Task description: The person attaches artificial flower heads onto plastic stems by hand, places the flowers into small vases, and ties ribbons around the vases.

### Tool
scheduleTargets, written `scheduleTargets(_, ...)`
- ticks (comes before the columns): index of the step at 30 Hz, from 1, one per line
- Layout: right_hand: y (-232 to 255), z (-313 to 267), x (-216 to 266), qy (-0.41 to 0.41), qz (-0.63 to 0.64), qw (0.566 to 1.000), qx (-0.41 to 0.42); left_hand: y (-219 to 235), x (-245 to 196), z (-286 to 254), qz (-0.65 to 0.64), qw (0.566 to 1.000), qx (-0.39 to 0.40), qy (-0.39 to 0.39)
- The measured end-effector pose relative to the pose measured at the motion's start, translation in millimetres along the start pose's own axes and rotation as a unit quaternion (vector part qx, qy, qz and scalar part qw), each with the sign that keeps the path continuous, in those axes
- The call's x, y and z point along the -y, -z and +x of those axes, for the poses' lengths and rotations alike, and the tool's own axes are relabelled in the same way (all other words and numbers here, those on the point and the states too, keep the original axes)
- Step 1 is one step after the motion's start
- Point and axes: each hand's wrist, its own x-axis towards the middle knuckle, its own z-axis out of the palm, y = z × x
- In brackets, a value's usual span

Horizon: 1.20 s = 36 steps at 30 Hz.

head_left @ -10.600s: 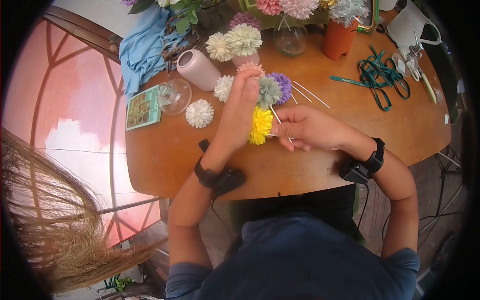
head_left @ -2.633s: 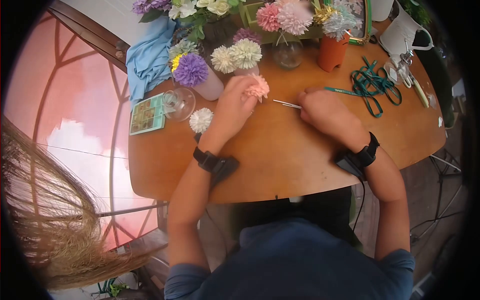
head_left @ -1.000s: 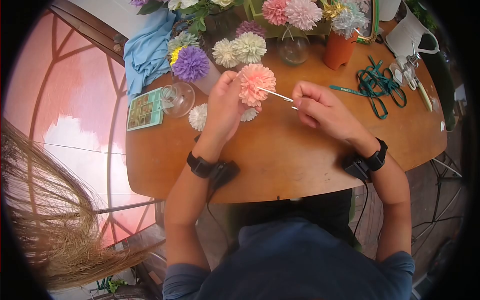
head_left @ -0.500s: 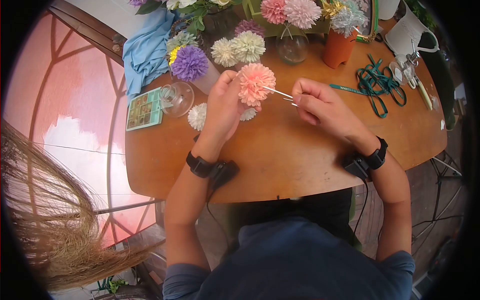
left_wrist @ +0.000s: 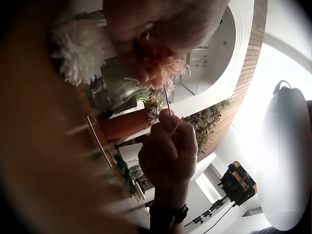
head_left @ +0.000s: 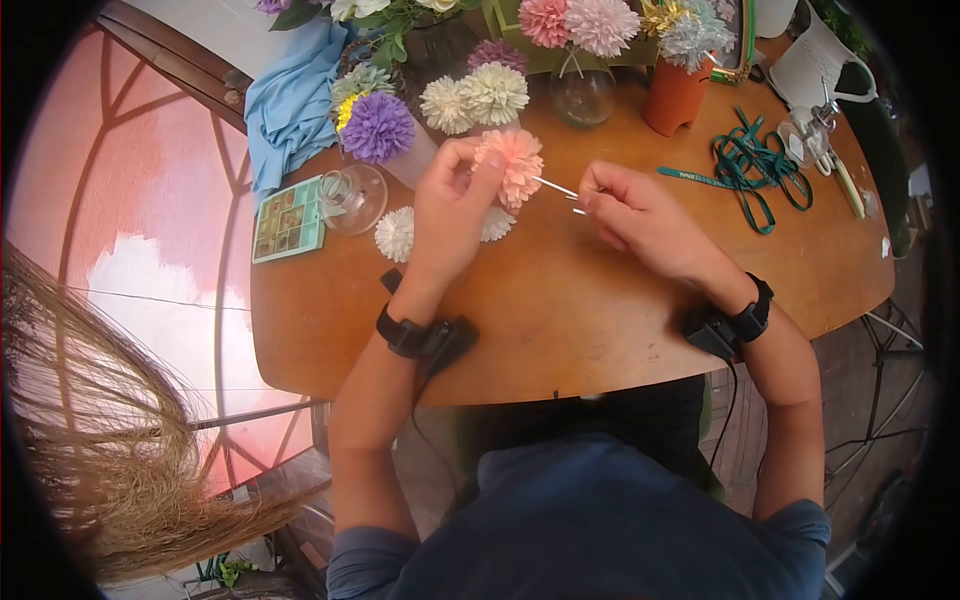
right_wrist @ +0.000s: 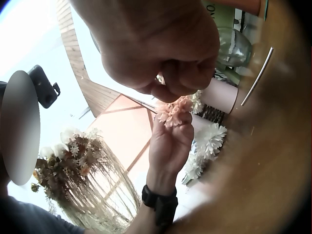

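Observation:
My left hand pinches a peach artificial flower head between thumb and fingers, above the table. My right hand, its fingers curled, grips thin white sticks. One white stick runs from its fingers to the flower's face; another's short end shows just below. In the right wrist view, the peach flower sits at the left hand's fingertips. Two white flower heads lie behind and beside the left forearm. Purple, yellow and grey-green flowers, the purple flower foremost, stand in a pale pink vase.
A mint compartment box and glass piece stand at the left. Behind are cream flowers, a glass vase and an orange pot. Green ribbon lies right. A loose white stick lies on the table.
Earlier the hands worked at the yellow flower; grey-green, yellow and purple flowers now stand in the pink vase. The left hand took the peach flower, and it has just turned slightly.

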Motion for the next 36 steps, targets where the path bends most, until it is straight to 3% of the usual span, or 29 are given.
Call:
scheduleTargets(9,7,3,-1,-0.067,0.031,0.995,0.064,-5,-6,-2,0.011,0.999,0.043,-0.016)
scheduleTargets(14,7,2,-3,-0.114,0.023,0.981,0.156,-7,-8,-7,0.054,0.994,0.088,-0.036)
scheduleTargets(16,11,5,-1,-0.106,0.022,0.986,0.127,-2,-12,-5,0.065,0.993,0.094,-0.043)
scheduleTargets(18,13,6,2,-0.098,0.021,0.99,0.096,12,-17,1,0.27,0.956,0.05,-0.106)
scheduleTargets(19,14,7,4,-0.096,0.032,0.994,0.05,15,-19,0,0.27,0.956,0.05,-0.106)
scheduleTargets(20,16,8,6,-0.092,0.043,0.995,0.004,17,-21,-3,0.377,0.915,0.079,-0.121)
scheduleTargets(22,20,11,2,-0.072,0.047,0.996,0.005,19,-25,-7,0.574,0.795,0.134,-0.144)
scheduleTargets(26,20,13,-1,-0.067,0.128,0.989,-0.007,22,-24,-8,0.561,0.798,0.204,-0.081)
scheduleTargets(28,20,13,-4,-0.061,0.152,0.987,0.0,16,-28,-4,0.471,0.869,0.149,-0.042)
scheduleTargets(29,18,13,-5,-0.046,0.159,0.986,0.003,13,-27,-4,0.471,0.868,0.15,-0.042)
scheduleTargets(31,16,12,-5,-0.031,0.167,0.985,0.007,10,-24,-4,0.251,0.961,0.101,0.048)
scheduleTargets(34,12,9,-3,-0.02,0.17,0.985,0.022,7,-15,-1,0.167,0.979,0.118,0.025)
scheduleTargets(36,9,6,0,-0.061,0.157,0.985,0.043,2,-14,-2,0.102,0.988,0.104,0.051)
